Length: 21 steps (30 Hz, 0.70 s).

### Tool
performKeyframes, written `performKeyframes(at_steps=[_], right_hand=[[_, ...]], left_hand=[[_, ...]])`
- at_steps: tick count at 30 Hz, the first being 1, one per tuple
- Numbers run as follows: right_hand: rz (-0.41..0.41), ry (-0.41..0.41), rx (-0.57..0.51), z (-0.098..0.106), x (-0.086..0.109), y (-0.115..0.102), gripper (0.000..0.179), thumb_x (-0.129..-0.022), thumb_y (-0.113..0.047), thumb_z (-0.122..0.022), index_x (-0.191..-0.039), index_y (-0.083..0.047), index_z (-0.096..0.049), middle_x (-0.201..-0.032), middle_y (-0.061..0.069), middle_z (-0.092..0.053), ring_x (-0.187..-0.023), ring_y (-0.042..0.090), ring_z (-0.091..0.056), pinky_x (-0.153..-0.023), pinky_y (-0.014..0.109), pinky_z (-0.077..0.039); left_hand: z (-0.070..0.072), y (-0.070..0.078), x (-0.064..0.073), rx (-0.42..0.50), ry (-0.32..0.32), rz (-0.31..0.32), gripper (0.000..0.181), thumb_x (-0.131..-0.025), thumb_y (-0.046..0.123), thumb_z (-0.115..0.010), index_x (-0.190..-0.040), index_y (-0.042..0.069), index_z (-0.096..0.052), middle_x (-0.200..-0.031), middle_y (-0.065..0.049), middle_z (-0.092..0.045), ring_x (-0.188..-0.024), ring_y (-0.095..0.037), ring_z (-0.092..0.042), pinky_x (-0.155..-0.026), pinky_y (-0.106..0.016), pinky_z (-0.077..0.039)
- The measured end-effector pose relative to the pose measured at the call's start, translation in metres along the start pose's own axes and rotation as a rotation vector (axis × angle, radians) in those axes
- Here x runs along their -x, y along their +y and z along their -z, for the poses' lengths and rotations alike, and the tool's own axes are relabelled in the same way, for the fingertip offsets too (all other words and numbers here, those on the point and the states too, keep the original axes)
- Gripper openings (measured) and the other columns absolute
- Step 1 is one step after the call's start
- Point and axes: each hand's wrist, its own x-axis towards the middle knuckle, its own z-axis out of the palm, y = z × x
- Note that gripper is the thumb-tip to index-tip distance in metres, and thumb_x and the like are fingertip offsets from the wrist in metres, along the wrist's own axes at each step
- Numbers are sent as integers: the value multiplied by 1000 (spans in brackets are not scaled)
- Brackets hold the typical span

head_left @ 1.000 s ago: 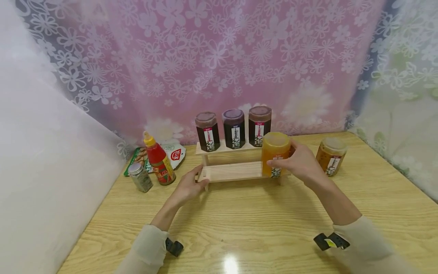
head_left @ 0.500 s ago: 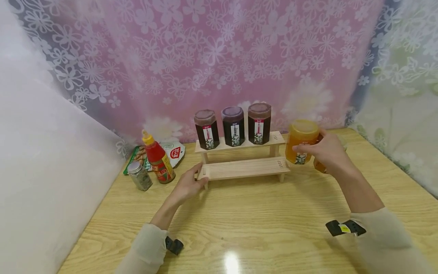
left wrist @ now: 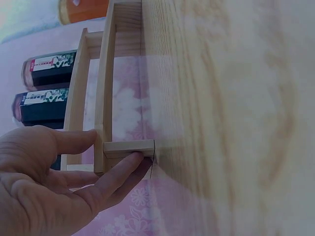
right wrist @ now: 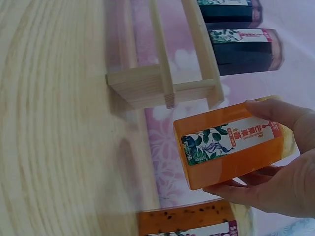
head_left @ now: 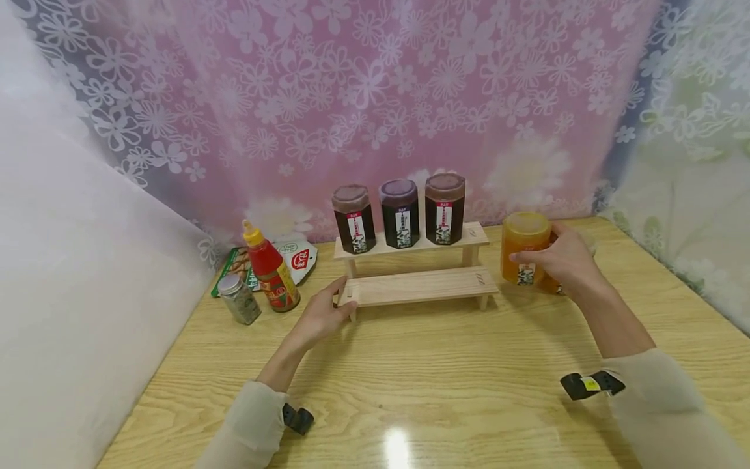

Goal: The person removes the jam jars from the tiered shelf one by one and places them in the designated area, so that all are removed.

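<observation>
Gripping orange jar (head_left: 518, 241) in right hand (head_left: 568, 260), aloft just beside right end of wooden rack (head_left: 418, 286) — pinching rack's left end with left hand (head_left: 321, 316) — ideally carrying jar level, clear of speckled jar (right wrist: 187, 219).

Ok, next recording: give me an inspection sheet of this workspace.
Surface: wood-grain table, one bright reflection.
Job's things: orange jar, held right of the two-tier wooden rack; three dark jars on the upper tier; speckled amber jar, partly hidden.
Clutter: red bottle, small shaker, packaging, all at left.
Grips: left grip holds the rack's left end; right grip holds the orange jar.
Cables: nothing seen.
Surroundings: pink floral curtain behind.
</observation>
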Motion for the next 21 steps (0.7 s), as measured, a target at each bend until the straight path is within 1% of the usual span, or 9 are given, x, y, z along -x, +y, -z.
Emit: performKeyframes(at_steps=[3, 9, 16, 21], right_hand=[[-7, -1, 0, -2, -1, 2, 91, -93, -18, -80, -160, 7, -24, -152, 31, -41, -135, 47, -44, -108, 63, -40], [-51, -10, 37, -5, -4, 9, 93, -91, -22, -82, -158, 10, -25, -152, 34, -40, -135, 49, -43, -111, 63, -37], [-72, -10, 79, -10, -5, 17, 93, -92, -24, -81, -155, 13, -25, -147, 35, -42, -129, 49, -47, -103, 59, -42], [-65, -17, 74, -11, -6, 17, 103, -91, -22, -82, -159, 14, -13, -149, 38, -38, -131, 51, -45, -105, 60, -42]], left_hand=[[0, 0, 0, -8, 2, 4, 66, -103, 19, -66, -162, 7, -37, -154, -21, -51, -114, -29, -67, -84, -37, -55], [0, 0, 1, -5, -1, 14, 66, -104, 20, -66, -162, 8, -37, -154, -21, -51, -114, -29, -66, -85, -39, -55], [-2, -1, 1, -8, -5, 15, 66, -103, 20, -66, -162, 8, -38, -153, -21, -52, -112, -26, -66, -84, -38, -54], [0, 0, -1, -3, 3, 10, 66, -103, 19, -66, -161, 8, -38, -153, -21, -52, -112, -27, -66, -85, -38, -54]])
